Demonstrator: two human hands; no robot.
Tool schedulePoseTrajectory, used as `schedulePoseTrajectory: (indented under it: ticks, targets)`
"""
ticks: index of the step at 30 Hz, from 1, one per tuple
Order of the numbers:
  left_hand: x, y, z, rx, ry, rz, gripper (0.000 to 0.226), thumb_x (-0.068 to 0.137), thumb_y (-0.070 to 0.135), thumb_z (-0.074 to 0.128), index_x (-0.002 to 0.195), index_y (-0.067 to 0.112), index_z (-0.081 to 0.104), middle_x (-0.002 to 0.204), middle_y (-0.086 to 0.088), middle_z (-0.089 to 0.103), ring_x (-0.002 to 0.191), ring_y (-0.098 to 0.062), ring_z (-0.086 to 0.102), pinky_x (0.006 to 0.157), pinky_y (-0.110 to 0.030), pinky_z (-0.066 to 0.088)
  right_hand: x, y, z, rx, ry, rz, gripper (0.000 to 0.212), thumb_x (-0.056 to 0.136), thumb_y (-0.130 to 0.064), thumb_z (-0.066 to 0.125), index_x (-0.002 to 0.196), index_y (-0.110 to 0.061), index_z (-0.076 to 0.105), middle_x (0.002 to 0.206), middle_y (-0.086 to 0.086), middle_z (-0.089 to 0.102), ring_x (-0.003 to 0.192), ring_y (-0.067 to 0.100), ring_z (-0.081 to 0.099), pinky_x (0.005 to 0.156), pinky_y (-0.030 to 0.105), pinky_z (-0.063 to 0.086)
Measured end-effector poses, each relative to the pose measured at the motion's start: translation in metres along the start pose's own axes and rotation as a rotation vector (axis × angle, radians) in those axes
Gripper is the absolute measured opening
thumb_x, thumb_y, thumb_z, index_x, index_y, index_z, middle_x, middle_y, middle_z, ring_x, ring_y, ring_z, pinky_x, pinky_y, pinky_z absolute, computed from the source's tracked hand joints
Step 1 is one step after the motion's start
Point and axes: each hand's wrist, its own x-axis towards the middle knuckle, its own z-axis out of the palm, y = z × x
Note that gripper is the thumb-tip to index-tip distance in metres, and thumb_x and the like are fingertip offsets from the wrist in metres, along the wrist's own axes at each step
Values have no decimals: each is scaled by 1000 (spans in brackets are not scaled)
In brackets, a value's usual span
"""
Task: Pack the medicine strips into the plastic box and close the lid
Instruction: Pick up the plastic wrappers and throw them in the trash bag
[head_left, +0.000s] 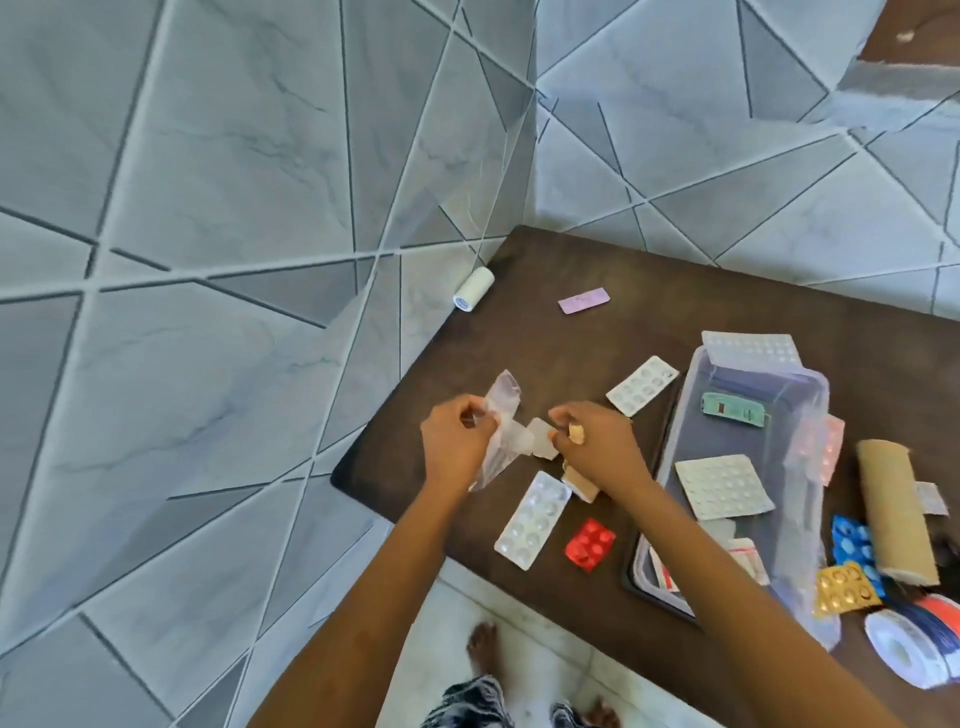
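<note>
My left hand (454, 439) pinches a clear plastic pouch (501, 415) over the table's left part. Just to its right, my right hand (597, 441) grips small tan and white medicine strips (543, 439) that touch the pouch. The clear plastic box (810, 415) stands open to the right, with a green strip (732, 409) and a white blister sheet (722, 486) inside. Loose on the table lie a silver strip (532, 519), a red strip (589, 544), a white strip (642, 385) and a pink strip (583, 300).
The dark brown table (545, 338) stands against a grey tiled wall. A white tape roll (472, 289) sits at its far left corner. Right of the box are a brown bandage roll (896, 512), blue (852, 543) and gold (844, 590) strips and wire spools (914, 644). My bare feet show below.
</note>
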Motion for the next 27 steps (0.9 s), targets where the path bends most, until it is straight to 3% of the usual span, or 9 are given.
schedulePoseTrajectory:
  ticks: [2, 5, 10, 15, 20, 23, 27]
  targets:
    - [16, -6, -6, 8, -9, -1, 15, 84, 13, 64, 95, 4, 69, 95, -16, 72, 94, -33, 66, 85, -39, 51, 21, -4, 14, -225, -61, 5, 34, 83, -21, 62, 115, -8, 58, 119, 13, 63, 110, 29, 56, 91, 34, 43]
    - [38, -14, -9, 15, -36, -15, 16, 85, 14, 63, 96, 4, 68, 97, -17, 72, 95, -33, 66, 86, -40, 51, 42, -5, 28, -586, -182, 77, 50, 79, -33, 66, 121, -11, 48, 126, 12, 56, 119, 30, 46, 99, 38, 37]
    - [62, -19, -4, 10, -87, 11, 23, 87, 19, 62, 103, 2, 66, 109, -15, 69, 89, -20, 62, 87, -29, 48, 59, 0, 38, -695, -285, 165, 55, 74, -29, 70, 121, -14, 47, 125, 10, 56, 120, 29, 41, 101, 39, 34]
    - [71, -18, 3, 15, -133, 34, 20, 87, 17, 63, 102, 3, 66, 109, -13, 69, 86, -12, 57, 83, -23, 46, 66, 2, 36, -610, -353, 209, 43, 78, -21, 67, 119, -15, 55, 117, 8, 62, 118, 27, 40, 99, 37, 34]
    - [70, -12, 2, -35, -136, 24, 22, 87, 18, 63, 104, 5, 64, 112, -14, 68, 89, -14, 58, 89, -28, 48, 56, -7, 14, -257, -93, 251, 21, 85, -17, 57, 103, -13, 66, 107, 11, 67, 108, 29, 52, 87, 39, 45]
    - [63, 2, 4, -89, -122, 61, 23, 87, 18, 63, 106, 6, 63, 111, -9, 67, 90, -13, 57, 87, -28, 48, 42, -20, -13, 0, 82, 306, 31, 88, -16, 58, 117, -6, 62, 120, 15, 65, 109, 31, 59, 91, 38, 47]
    - [37, 32, 19, -141, -156, 140, 25, 86, 15, 64, 110, 8, 59, 103, 3, 58, 92, -12, 56, 79, -18, 46, 15, -17, -44, 191, 188, 410, 39, 94, -20, 49, 131, -9, 48, 141, 11, 49, 127, 30, 48, 106, 37, 39]
